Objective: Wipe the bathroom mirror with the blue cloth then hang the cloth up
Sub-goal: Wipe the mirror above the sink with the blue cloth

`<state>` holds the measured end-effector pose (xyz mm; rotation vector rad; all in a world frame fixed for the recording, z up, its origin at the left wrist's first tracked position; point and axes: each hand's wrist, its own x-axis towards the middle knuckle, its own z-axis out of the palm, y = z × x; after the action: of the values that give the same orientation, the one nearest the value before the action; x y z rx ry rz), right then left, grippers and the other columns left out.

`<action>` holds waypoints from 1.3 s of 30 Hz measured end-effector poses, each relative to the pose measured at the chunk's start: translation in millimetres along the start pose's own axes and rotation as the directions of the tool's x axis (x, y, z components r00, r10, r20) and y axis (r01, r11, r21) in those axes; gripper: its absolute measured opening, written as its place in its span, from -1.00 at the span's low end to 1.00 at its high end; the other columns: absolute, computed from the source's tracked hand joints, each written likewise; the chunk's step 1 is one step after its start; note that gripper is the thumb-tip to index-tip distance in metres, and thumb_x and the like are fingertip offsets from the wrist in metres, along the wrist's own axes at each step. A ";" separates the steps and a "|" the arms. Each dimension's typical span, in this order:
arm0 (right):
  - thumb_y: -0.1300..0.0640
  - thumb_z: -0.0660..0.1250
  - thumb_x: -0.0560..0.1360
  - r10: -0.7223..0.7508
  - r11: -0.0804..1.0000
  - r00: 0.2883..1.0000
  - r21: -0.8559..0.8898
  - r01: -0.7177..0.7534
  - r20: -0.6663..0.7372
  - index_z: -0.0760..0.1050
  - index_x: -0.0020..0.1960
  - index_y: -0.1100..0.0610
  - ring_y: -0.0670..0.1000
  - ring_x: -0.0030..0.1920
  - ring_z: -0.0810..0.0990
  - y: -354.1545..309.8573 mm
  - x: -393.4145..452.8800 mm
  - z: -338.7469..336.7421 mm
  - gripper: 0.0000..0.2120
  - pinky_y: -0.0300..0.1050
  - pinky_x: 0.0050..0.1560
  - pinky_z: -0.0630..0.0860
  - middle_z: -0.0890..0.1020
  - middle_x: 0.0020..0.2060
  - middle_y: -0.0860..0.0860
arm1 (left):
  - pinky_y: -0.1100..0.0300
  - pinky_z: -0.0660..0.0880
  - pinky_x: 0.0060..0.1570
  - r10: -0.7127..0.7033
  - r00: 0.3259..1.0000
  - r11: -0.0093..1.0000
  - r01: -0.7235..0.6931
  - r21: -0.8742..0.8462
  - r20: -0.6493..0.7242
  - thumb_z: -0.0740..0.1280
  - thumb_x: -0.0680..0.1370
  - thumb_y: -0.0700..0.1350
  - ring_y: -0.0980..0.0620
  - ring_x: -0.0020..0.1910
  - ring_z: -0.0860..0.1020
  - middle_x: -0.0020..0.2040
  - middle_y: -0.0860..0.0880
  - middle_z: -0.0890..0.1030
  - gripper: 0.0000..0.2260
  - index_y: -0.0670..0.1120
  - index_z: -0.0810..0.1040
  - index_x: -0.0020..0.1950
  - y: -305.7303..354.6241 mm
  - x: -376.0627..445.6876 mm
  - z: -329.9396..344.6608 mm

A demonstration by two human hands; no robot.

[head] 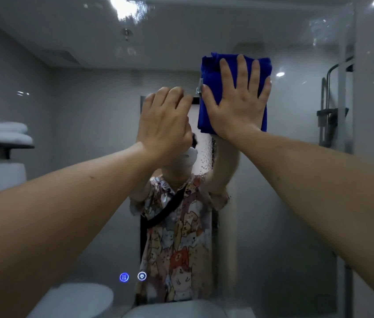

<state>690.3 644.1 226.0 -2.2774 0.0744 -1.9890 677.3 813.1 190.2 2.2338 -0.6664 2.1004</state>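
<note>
The bathroom mirror (78, 111) fills nearly the whole view, hazy with water drops near its middle. My right hand (238, 97) lies flat with fingers spread on the folded blue cloth (211, 72), pressing it against the glass high up, right of centre. My left hand (165, 120) is raised beside it to the left, fingers bent forward toward the glass, holding nothing that I can see. The fingertips are hidden behind the hand, so contact with the mirror is unclear.
Two lit blue touch buttons (133, 276) glow low on the mirror. A white basin edge (172, 311) shows at the bottom. Reflected are a person in a patterned shirt, folded white towels (2, 131) on a shelf at left and a shower fitting (332, 106) at right.
</note>
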 end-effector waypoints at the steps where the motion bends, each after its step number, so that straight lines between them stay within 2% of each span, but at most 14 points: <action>1: -0.36 -0.11 0.63 0.002 1.000 1.000 -0.003 -0.002 0.001 0.01 0.68 -0.07 0.18 0.66 -0.09 0.8 -6.0 0.7 -0.30 0.31 0.60 -0.16 0.02 0.67 0.05 | -0.08 0.34 0.28 0.004 1.000 1.000 -0.004 -0.004 0.004 0.22 0.49 -0.09 -0.17 0.28 0.45 0.29 -0.12 0.53 -0.63 -0.12 0.51 0.27 1.4 -4.6 0.6; 7: -0.37 -0.10 0.62 -0.007 1.000 1.000 -0.020 0.007 0.007 0.02 0.68 -0.06 0.19 0.66 -0.08 4.9 -46.2 5.2 -0.29 0.32 0.60 -0.14 0.03 0.67 0.06 | -0.09 0.30 0.38 0.004 0.997 1.000 -0.002 -0.020 0.071 0.19 0.49 -0.07 -0.19 0.42 0.38 0.41 -0.15 0.47 -0.55 -0.15 0.48 0.36 16.0 -34.3 2.6; 15: -0.36 -0.09 0.63 -0.020 0.999 1.000 -0.034 0.019 -0.008 0.05 0.68 -0.04 0.22 0.65 -0.02 9.3 -89.9 14.0 -0.29 0.37 0.58 -0.07 0.07 0.67 0.09 | -0.20 0.25 0.46 -0.025 0.996 0.998 0.031 -0.059 0.086 0.22 0.47 -0.10 -0.25 0.45 0.36 0.44 -0.20 0.45 -0.50 -0.18 0.46 0.41 31.5 -82.1 7.6; 19: -0.35 -0.06 0.63 -0.034 0.999 0.999 -0.039 0.033 -0.011 0.05 0.68 -0.03 0.23 0.65 0.00 11.9 -110.7 16.8 -0.29 0.37 0.58 -0.06 0.09 0.66 0.11 | -0.22 0.20 0.50 -0.040 0.990 0.997 0.048 -0.060 0.134 0.17 0.48 -0.05 -0.25 0.50 0.31 0.49 -0.21 0.40 -0.43 -0.18 0.41 0.48 35.1 -102.7 9.3; 29: -0.35 -0.04 0.63 -0.073 0.997 0.996 -0.019 0.074 0.047 0.01 0.68 -0.02 0.26 0.65 -0.03 17.1 -167.0 22.1 -0.28 0.40 0.57 -0.06 0.06 0.66 0.14 | -0.25 0.15 0.52 -0.038 0.981 0.996 0.052 -0.067 0.192 0.14 0.49 -0.04 -0.26 0.55 0.24 0.55 -0.23 0.32 -0.41 -0.18 0.35 0.53 44.8 -143.1 7.9; 34: -0.36 -0.02 0.63 -0.107 0.994 0.992 -0.019 0.109 0.068 0.05 0.68 0.00 0.29 0.64 0.00 20.8 -202.9 26.5 -0.27 0.42 0.56 -0.07 0.08 0.66 0.16 | -0.25 0.11 0.52 -0.047 0.976 0.995 0.064 -0.075 0.214 0.13 0.53 -0.03 -0.25 0.58 0.20 0.56 -0.23 0.29 -0.43 -0.17 0.34 0.53 50.9 -168.6 9.7; 39: -0.34 0.01 0.64 -0.140 0.990 0.985 -0.010 0.142 0.104 0.04 0.68 -0.01 0.30 0.64 0.00 25.3 -245.9 30.2 -0.28 0.43 0.56 -0.07 0.08 0.66 0.16 | -0.28 0.11 0.52 0.007 0.960 0.998 0.011 -0.063 0.280 0.12 0.56 -0.03 -0.25 0.61 0.11 0.61 -0.22 0.19 -0.41 -0.21 0.26 0.58 63.0 -206.9 11.9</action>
<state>687.5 648.6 -22.9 -2.4560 -0.0808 -1.9363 666.6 814.4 -26.2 2.5189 -0.7287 1.7478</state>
